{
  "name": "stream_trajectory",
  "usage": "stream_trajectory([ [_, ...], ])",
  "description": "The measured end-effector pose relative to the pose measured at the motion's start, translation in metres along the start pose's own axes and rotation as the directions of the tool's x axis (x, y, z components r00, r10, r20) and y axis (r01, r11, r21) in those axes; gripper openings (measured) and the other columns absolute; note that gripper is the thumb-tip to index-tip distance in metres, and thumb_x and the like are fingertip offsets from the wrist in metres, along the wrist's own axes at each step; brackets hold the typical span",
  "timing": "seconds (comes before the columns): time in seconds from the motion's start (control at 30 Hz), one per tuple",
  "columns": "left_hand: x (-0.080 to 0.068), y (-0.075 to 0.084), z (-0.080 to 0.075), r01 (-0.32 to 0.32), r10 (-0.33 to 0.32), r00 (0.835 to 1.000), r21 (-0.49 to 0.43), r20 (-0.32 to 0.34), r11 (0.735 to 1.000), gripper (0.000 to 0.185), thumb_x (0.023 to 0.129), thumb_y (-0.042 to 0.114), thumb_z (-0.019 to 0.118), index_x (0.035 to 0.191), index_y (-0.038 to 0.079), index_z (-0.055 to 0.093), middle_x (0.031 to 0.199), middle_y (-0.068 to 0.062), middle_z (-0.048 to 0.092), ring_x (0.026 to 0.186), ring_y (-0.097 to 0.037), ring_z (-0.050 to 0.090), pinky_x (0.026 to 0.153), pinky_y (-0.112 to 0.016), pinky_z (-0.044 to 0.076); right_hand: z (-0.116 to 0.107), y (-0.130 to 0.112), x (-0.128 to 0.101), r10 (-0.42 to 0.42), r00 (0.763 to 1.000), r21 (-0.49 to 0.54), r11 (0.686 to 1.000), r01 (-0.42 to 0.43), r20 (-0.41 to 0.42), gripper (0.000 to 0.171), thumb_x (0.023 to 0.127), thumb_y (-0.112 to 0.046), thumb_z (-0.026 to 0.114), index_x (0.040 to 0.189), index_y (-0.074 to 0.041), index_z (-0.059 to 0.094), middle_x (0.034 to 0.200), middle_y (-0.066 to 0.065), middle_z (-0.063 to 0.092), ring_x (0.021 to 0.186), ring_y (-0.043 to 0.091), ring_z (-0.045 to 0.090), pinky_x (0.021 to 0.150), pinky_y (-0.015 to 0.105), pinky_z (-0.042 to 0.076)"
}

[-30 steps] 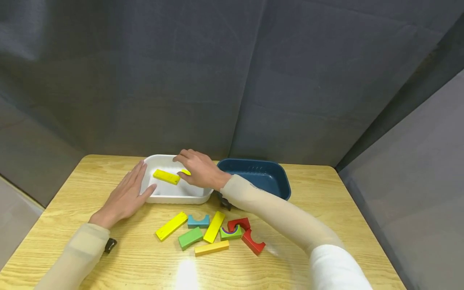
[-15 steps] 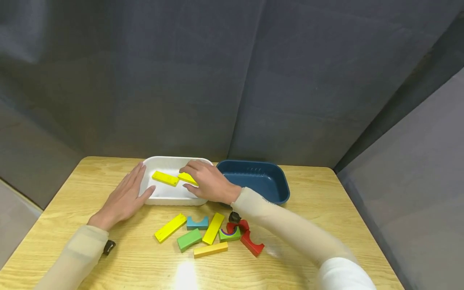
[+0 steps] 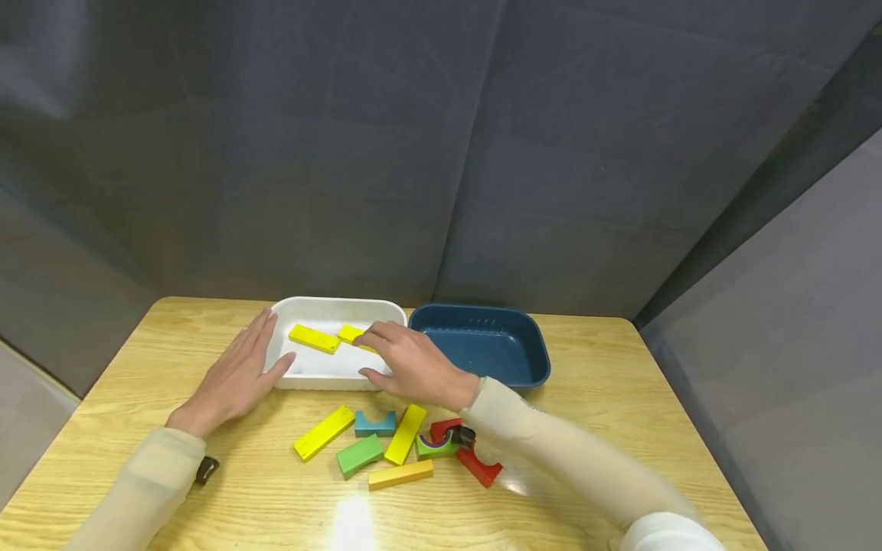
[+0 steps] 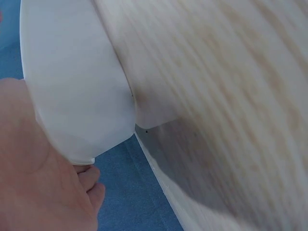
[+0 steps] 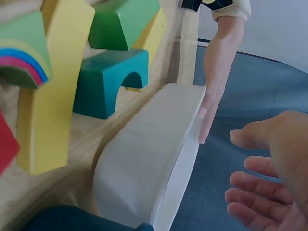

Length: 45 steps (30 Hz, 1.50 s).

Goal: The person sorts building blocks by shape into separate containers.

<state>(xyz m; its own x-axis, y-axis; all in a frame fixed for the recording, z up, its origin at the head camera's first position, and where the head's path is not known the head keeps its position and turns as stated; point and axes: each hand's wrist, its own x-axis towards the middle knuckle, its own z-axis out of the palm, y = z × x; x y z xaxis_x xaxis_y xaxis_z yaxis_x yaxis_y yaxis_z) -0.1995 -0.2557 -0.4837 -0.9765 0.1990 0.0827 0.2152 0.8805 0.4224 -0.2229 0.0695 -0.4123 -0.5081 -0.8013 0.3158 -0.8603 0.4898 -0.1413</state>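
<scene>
My left hand (image 3: 237, 371) rests along the left rim of a white tray (image 3: 324, 380), its fingers straight. Inside the tray lie two yellow blocks, a left one (image 3: 313, 338) and a right one (image 3: 350, 334) partly covered by my right hand (image 3: 416, 363). That hand is over the tray's right side, its fingers loosely bent and apart. In the right wrist view nothing is between the thumb and fingers of the right hand (image 5: 269, 168). The left wrist view has the left hand (image 4: 45, 163) against the white tray (image 4: 79, 77).
A dark blue tray (image 3: 482, 348) stands right of the white one. In front lie yellow blocks (image 3: 324, 433), a blue arch (image 3: 375, 424), a green block (image 3: 360, 456), an orange bar (image 3: 401, 474), a rainbow-marked green arch (image 3: 434, 450) and red arches (image 3: 478, 467). A grey curtain (image 3: 331, 153) hangs behind.
My right hand has moved right and nearer to me, uncovering more of the right yellow block in the tray. My left hand has stayed at the tray's left rim.
</scene>
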Motion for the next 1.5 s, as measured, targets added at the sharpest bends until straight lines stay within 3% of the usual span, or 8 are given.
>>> stream_trajectory([
  [0.37,0.001,0.001,0.001,0.005,-0.005,1.0,0.0,-0.004,1.0,0.09,0.112,0.054,0.045,0.171,0.001,0.002,0.18,-0.017,-0.005,0.165,-0.043,0.007,0.131,-0.063,0.012,-0.008,-0.013,-0.027,-0.053,0.997,0.001,0.999,0.053,-0.048,0.039,0.099,-0.024,0.079,0.134,-0.01,0.07,0.125,0.003,0.071,0.107,0.016,0.067,0.093,0.026,0.06],
  [0.73,0.002,0.004,0.002,-0.001,0.0,1.0,-0.001,-0.013,1.0,0.091,0.111,0.056,0.044,0.171,0.002,0.002,0.18,-0.015,-0.005,0.165,-0.041,0.005,0.132,-0.062,0.012,-0.022,-0.023,-0.054,-0.006,0.997,0.022,1.0,0.008,-0.074,0.046,0.096,-0.028,0.084,0.135,-0.009,0.069,0.124,0.002,0.071,0.104,0.016,0.065,0.09,0.026,0.06],
  [1.0,0.002,0.007,0.001,-0.003,0.003,1.0,0.0,-0.009,1.0,0.091,0.112,0.054,0.045,0.171,0.002,0.001,0.18,-0.016,-0.005,0.165,-0.041,0.005,0.132,-0.061,0.011,-0.021,-0.03,-0.075,-0.01,0.999,0.069,0.998,0.013,-0.043,0.048,0.097,-0.03,0.082,0.139,-0.01,0.067,0.13,0.002,0.07,0.111,0.015,0.066,0.097,0.027,0.059],
  [1.2,0.003,0.009,-0.001,0.002,-0.002,1.0,-0.003,0.001,1.0,0.091,0.111,0.057,0.043,0.171,0.003,0.0,0.18,-0.014,-0.008,0.166,-0.04,0.004,0.132,-0.061,0.01,-0.025,-0.036,-0.087,0.011,1.0,0.086,0.996,-0.01,-0.007,0.049,0.096,-0.033,0.083,0.137,-0.01,0.069,0.128,0.0,0.069,0.102,0.012,0.064,0.091,0.025,0.059],
  [1.37,0.0,0.009,-0.002,0.007,-0.007,1.0,-0.006,0.003,1.0,0.091,0.112,0.055,0.044,0.171,0.002,0.001,0.18,-0.012,-0.009,0.166,-0.04,0.004,0.132,-0.061,0.01,-0.021,-0.042,-0.097,0.023,0.999,0.144,0.989,-0.03,0.045,0.047,0.096,-0.032,0.084,0.135,-0.011,0.069,0.125,0.0,0.069,0.09,0.008,0.061,0.081,0.016,0.054],
  [1.5,-0.001,0.009,-0.001,0.004,-0.004,1.0,-0.008,-0.003,1.0,0.09,0.112,0.054,0.044,0.171,0.002,0.001,0.18,-0.014,-0.008,0.165,-0.041,0.005,0.132,-0.061,0.011,-0.017,-0.046,-0.104,0.025,0.998,0.16,0.987,-0.034,0.057,0.045,0.095,-0.029,0.085,0.133,-0.012,0.069,0.123,0.0,0.069,0.096,0.008,0.062,0.083,0.016,0.054],
])
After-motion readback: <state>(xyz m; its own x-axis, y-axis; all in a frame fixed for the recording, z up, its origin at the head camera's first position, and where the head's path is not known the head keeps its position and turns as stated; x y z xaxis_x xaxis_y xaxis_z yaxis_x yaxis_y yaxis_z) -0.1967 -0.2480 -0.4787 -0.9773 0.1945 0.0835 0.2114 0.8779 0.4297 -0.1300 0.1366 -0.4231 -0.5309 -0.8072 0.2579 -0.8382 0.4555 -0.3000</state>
